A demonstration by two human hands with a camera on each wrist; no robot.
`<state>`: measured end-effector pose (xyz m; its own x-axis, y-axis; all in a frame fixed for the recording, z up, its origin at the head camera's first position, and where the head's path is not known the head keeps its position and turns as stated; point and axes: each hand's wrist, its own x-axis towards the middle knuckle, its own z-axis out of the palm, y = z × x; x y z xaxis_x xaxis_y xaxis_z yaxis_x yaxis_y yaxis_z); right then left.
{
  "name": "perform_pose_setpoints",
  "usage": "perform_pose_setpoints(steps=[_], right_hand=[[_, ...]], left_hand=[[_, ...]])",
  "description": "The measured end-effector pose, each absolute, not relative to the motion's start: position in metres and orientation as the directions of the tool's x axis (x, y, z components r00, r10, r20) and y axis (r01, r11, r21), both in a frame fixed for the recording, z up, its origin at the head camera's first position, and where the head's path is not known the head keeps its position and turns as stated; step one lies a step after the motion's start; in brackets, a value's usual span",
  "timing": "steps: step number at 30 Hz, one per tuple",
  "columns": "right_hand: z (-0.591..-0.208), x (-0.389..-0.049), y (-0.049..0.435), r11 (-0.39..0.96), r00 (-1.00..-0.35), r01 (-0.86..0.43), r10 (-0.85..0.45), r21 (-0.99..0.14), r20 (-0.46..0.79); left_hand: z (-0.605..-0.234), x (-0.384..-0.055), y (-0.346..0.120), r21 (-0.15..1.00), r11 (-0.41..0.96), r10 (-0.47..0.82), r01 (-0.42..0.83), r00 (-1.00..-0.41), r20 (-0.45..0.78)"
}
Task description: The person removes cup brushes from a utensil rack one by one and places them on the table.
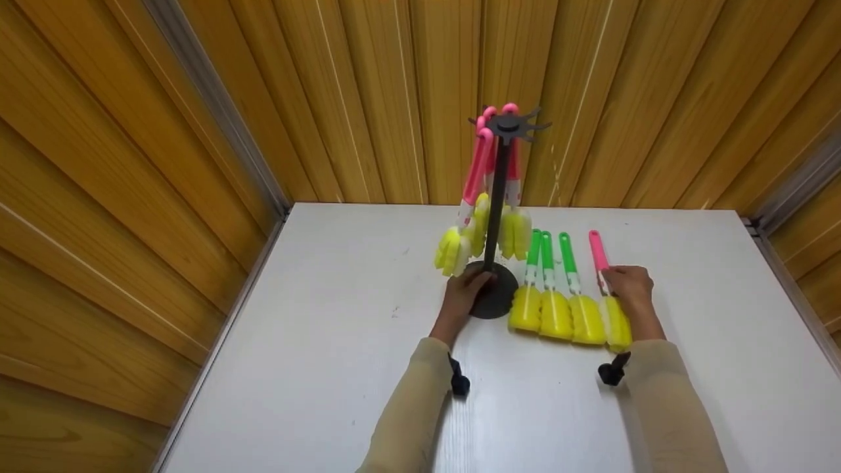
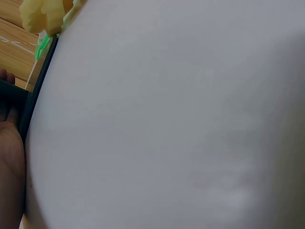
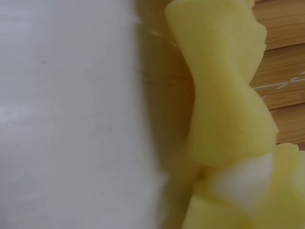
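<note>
A black stand (image 1: pixel 497 217) with a round base (image 1: pixel 494 303) and a hooked top is upright on the table. My left hand (image 1: pixel 465 289) grips the foot of its pole; in the left wrist view, fingers show around the dark pole (image 2: pixel 14 93). Several pink-handled sponge bottle brushes (image 1: pixel 474 180) hang from the hooks by their curled ends, yellow heads down. My right hand (image 1: pixel 632 286) pinches a pink-handled bottle brush (image 1: pixel 596 249) at the neck, at the right end of a row. Yellow sponge heads (image 3: pixel 224 95) fill much of the right wrist view.
Three green-handled bottle brushes (image 1: pixel 566 256) lie side by side between the stand and my right hand, heads toward me. Beneath everything is a white table (image 1: pixel 315 368). Wood-patterned panels (image 1: pixel 394 98) rise behind it and at both sides.
</note>
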<state>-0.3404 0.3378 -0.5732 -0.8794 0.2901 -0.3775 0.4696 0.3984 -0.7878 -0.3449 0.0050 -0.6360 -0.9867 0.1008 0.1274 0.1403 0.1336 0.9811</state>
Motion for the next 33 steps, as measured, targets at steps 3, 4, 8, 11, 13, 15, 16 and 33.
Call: perform_pose_setpoints(steps=[3,4,8,11,13,15,16,33], right_hand=[[-0.572,-0.34,0.336,0.403,-0.879,0.469,0.301,-0.786,-0.37],[-0.572,-0.339,0.334,0.405,-0.88,0.467,0.306,-0.786,-0.365],[-0.572,-0.338,0.329,0.462,-0.892,0.441,0.324,-0.77,-0.316],[-0.571,-0.337,0.327,0.507,-0.894,0.433,0.343,-0.745,-0.287],[-0.571,-0.337,0.326,0.521,-0.891,0.44,0.355,-0.731,-0.283],[-0.571,-0.337,0.325,0.527,-0.887,0.447,0.365,-0.723,-0.283],[-0.571,-0.337,0.325,0.533,-0.887,0.447,0.367,-0.718,-0.28],[-0.574,-0.334,0.321,0.618,-0.917,0.374,0.36,-0.692,-0.174]], left_hand=[[-0.636,-0.344,0.007,0.985,0.106,0.106,0.137,-0.986,0.126],[-0.635,-0.344,0.006,0.986,0.099,0.106,0.137,-0.986,0.127],[-0.636,-0.344,0.007,0.985,0.081,0.105,0.152,-0.984,0.143],[-0.636,-0.343,0.008,0.984,0.078,0.097,0.158,-0.984,0.15],[-0.636,-0.343,0.009,0.984,0.079,0.095,0.158,-0.984,0.15],[-0.636,-0.343,0.009,0.985,0.087,0.092,0.15,-0.986,0.142],[-0.636,-0.343,0.008,0.985,0.089,0.091,0.147,-0.986,0.139],[-0.638,-0.345,0.005,0.976,0.121,0.116,0.181,-0.979,0.167]])
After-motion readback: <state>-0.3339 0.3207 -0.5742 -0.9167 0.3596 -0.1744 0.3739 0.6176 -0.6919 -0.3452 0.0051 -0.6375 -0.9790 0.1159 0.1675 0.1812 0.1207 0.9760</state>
